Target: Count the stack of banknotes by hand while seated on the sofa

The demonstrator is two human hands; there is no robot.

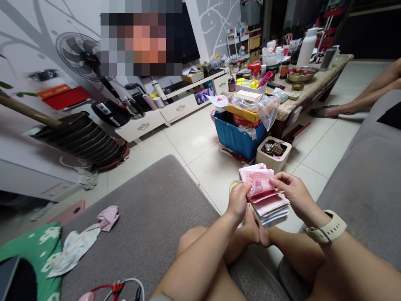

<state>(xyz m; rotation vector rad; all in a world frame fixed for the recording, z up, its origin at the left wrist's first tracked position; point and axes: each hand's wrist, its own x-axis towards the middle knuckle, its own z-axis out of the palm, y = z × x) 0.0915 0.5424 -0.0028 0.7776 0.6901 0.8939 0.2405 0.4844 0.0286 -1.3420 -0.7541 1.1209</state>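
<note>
Left hand: the left hand (238,201) is closed around the left side of the stack, with the thumb on top.
Right hand: the right hand (290,188) grips the upper notes at the far right edge between thumb and fingers.
Stack: the pink paper banknotes (269,205) are held between both hands, fanned at the right edge, above the person's crossed legs.
Arms: both forearms reach forward, wrists bent inward; a cream strap watch (327,228) sits on the right wrist.
Nearby: a beige square plastic container (274,152) holding keys stands just far of the hands, beside a blue plastic crate (239,140).
</note>
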